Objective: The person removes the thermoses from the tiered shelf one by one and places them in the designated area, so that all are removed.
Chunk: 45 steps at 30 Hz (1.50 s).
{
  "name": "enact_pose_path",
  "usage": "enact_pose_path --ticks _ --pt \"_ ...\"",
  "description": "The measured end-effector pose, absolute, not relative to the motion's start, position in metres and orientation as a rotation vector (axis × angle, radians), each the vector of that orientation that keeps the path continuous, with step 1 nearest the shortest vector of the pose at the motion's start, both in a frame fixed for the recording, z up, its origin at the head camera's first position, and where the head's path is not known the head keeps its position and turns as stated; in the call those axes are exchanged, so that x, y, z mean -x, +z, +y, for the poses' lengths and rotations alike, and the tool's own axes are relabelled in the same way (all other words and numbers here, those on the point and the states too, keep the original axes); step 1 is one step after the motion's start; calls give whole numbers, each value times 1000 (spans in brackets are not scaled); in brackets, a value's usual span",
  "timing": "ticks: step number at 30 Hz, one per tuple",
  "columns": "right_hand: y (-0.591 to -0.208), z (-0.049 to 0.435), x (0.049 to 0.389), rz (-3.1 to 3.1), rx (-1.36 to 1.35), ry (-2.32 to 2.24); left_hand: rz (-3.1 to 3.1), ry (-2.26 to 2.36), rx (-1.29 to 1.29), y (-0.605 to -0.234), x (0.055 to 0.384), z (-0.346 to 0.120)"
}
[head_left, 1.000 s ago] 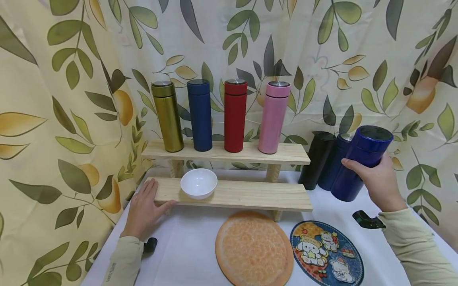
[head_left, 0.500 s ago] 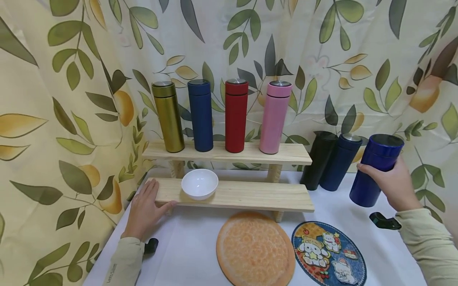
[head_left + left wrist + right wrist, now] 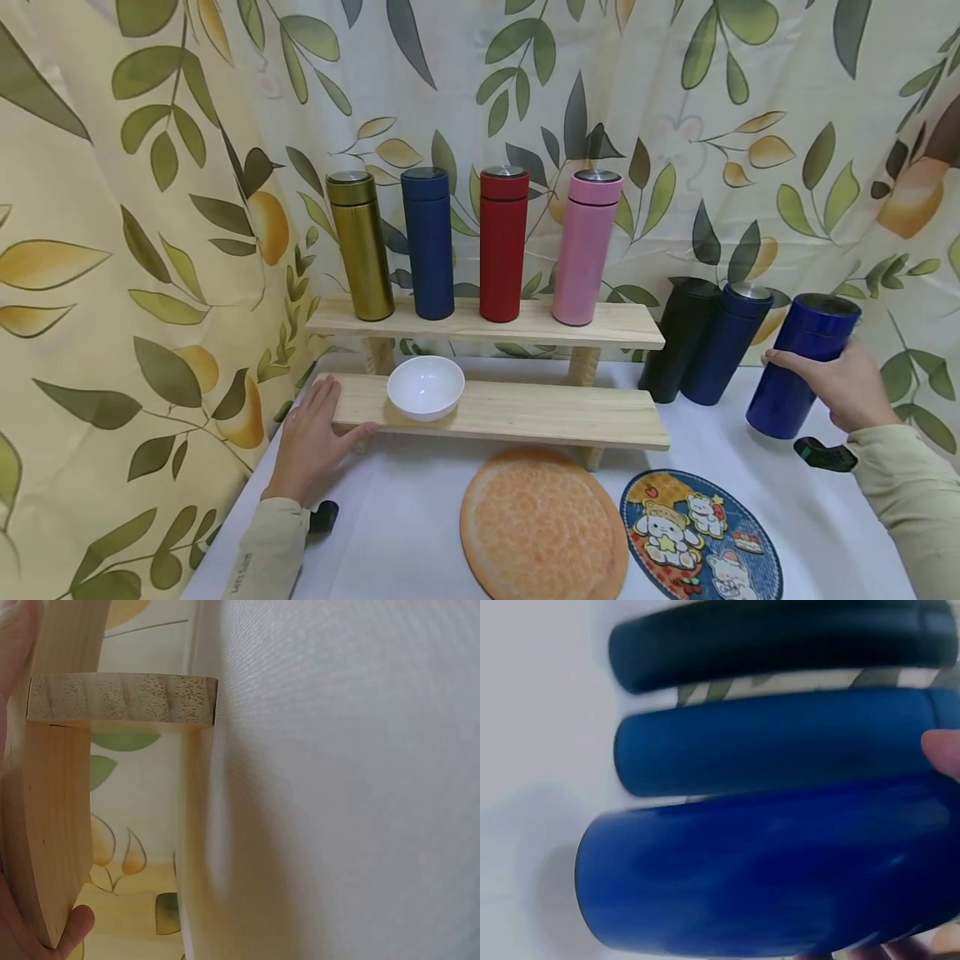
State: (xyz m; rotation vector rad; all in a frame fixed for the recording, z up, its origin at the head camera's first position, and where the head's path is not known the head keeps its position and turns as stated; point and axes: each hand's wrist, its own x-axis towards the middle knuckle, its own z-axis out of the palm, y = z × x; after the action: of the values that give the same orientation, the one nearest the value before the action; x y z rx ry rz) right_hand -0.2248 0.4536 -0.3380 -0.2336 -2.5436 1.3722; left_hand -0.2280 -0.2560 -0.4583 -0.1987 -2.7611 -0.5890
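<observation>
At the right of the head view my right hand (image 3: pixel 851 387) grips a glossy dark-blue thermos (image 3: pixel 804 367), thumb on the near side and fingers round the back. Its base is close over the white table, and in the right wrist view the same glossy thermos (image 3: pixel 765 874) fills the lower part. Beside it stand a matte navy thermos (image 3: pixel 726 344) and a black one (image 3: pixel 678 340). My left hand (image 3: pixel 309 442) holds the left end of the two-tier wooden shelf's lower board (image 3: pixel 525 410); a fingertip (image 3: pixel 79 924) curls past the board's end in the left wrist view.
On the upper board (image 3: pixel 622 323) stand a gold thermos (image 3: pixel 362 250), a blue one (image 3: pixel 429 246), a red one (image 3: pixel 502 246) and a pink one (image 3: pixel 587 250). A white bowl (image 3: pixel 426 387) sits on the lower board. A round tan mat (image 3: pixel 543 525) and a cartoon mat (image 3: pixel 701 533) lie in front.
My right hand has moved right and down with the glossy thermos, away from the navy thermos. My left hand keeps its place on the shelf. The whole head view has shifted slightly.
</observation>
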Motion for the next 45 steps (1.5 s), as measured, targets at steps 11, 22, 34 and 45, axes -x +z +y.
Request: enact_pose_path --ticks 11,22,34,45 --pt "-340 469 248 -2658 346 1098 -2734 -586 189 -461 227 -254" --pt "-345 473 270 -2624 429 1072 -2747 -583 179 -457 228 -254" --pt "-349 476 288 -2644 465 1128 -2724 -585 193 -457 227 -255" --pt "-358 478 292 -2609 476 1226 -2719 -562 197 -458 230 -257"
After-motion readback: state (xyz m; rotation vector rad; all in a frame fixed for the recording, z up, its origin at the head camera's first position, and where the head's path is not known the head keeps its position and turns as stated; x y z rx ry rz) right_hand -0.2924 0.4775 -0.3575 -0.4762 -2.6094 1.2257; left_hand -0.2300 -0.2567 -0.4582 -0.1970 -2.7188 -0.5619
